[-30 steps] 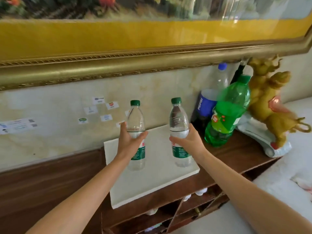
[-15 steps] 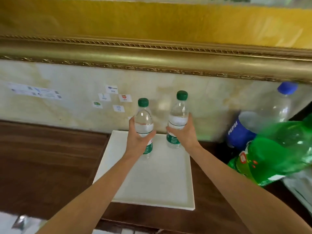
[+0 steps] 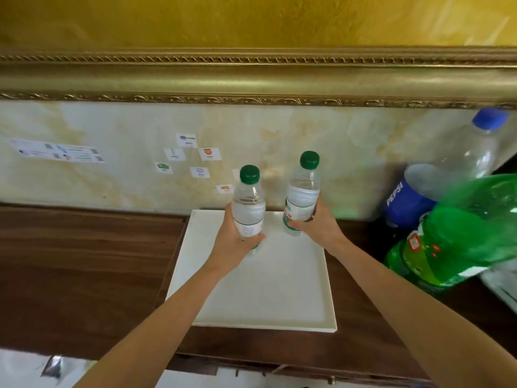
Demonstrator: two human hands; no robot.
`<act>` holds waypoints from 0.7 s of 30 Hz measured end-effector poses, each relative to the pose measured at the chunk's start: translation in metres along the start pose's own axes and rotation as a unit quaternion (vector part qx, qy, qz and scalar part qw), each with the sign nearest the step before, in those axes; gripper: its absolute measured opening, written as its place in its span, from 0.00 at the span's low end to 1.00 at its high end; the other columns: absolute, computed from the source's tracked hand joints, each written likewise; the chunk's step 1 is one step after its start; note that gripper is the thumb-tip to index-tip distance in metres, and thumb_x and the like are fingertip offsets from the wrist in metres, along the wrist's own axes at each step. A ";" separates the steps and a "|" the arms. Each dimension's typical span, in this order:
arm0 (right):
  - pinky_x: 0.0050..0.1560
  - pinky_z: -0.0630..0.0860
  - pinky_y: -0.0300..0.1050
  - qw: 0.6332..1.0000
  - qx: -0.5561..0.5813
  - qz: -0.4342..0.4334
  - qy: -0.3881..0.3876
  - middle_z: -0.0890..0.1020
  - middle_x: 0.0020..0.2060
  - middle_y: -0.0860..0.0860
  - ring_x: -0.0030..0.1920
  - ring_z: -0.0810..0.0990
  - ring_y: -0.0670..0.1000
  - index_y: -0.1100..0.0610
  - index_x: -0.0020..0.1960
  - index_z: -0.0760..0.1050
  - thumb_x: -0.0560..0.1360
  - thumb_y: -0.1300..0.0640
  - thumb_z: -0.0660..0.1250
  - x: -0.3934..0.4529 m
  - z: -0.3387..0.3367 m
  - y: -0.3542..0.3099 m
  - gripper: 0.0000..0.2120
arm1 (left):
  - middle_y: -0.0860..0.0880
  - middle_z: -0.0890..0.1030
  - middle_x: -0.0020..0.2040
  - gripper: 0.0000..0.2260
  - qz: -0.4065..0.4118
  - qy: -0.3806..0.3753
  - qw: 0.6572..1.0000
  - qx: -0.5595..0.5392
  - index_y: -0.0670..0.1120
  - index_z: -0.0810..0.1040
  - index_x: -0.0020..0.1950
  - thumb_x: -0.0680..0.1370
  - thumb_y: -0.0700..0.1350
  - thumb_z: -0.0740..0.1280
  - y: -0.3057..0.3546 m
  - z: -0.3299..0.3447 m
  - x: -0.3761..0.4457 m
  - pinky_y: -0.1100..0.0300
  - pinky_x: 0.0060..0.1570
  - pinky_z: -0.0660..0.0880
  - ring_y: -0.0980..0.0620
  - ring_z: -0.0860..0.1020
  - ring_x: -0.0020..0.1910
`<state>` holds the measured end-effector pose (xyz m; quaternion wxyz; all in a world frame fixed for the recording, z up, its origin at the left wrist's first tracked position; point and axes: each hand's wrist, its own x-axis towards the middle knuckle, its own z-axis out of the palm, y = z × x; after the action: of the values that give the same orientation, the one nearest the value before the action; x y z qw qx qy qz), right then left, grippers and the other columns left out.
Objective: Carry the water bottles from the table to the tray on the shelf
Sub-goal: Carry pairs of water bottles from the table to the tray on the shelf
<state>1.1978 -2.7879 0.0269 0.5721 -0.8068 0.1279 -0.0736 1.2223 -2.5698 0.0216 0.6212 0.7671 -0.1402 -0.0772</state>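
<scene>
Bottles point(image 3: 249, 208) gripped in both hands point(image 3: 233, 242), over tray point(image 3: 268, 298).

"PEPSI" on blue label of large clear bottle point(image 3: 407, 204); wall stickers point(image 3: 195, 158), water-bottle labels unreadable

Open white tray point(image 3: 260, 298) floor across the near and middle parts, free to approach from the near edge. Far part of the tray taken by two green-capped water bottles point(image 3: 248, 208), point(image 3: 302, 197), each gripped by a hand point(image 3: 233, 242), point(image 3: 321, 228), narrow gap between them. Blocked on the right by a tilted green soda bottle point(image 3: 458, 236) and a Pepsi bottle point(image 3: 436, 186). Bare wooden shelf point(image 3: 84, 264) to the left. Wall point(image 3: 112, 175) close behind the far edge, gilt frame point(image 3: 251, 79) above.
</scene>
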 end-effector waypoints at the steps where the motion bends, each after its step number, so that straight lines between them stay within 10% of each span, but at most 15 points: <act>1: 0.53 0.77 0.44 1.000 -0.004 0.001 0.007 0.81 0.53 0.47 0.53 0.81 0.48 0.48 0.60 0.67 0.62 0.58 0.80 -0.003 0.002 0.002 0.33 | 0.60 0.79 0.53 0.31 0.004 -0.017 1.000 0.013 0.65 0.66 0.60 0.66 0.43 0.77 -0.006 -0.002 -0.002 0.64 0.46 0.78 0.56 0.79 0.53; 13: 0.42 0.70 0.24 0.998 -0.069 0.012 -0.004 0.80 0.50 0.42 0.50 0.79 0.43 0.51 0.61 0.70 0.62 0.55 0.80 0.008 -0.004 0.007 0.32 | 0.56 0.80 0.53 0.32 -0.011 -0.032 0.999 0.020 0.44 0.67 0.66 0.67 0.34 0.77 -0.004 0.003 0.046 0.74 0.43 0.74 0.68 0.79 0.46; 21: 0.54 0.74 0.41 0.999 -0.029 0.025 0.006 0.80 0.54 0.44 0.56 0.79 0.46 0.51 0.63 0.68 0.63 0.56 0.79 0.005 -0.004 0.018 0.32 | 0.57 0.78 0.55 0.33 -0.016 -0.049 0.998 0.020 0.45 0.65 0.68 0.68 0.35 0.76 -0.008 0.001 0.048 0.75 0.45 0.73 0.69 0.78 0.49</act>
<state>1.1995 -2.7991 0.0112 0.5490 -0.8194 0.1537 -0.0601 1.2687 -2.5845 0.0166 0.5970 0.7766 -0.1599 -0.1221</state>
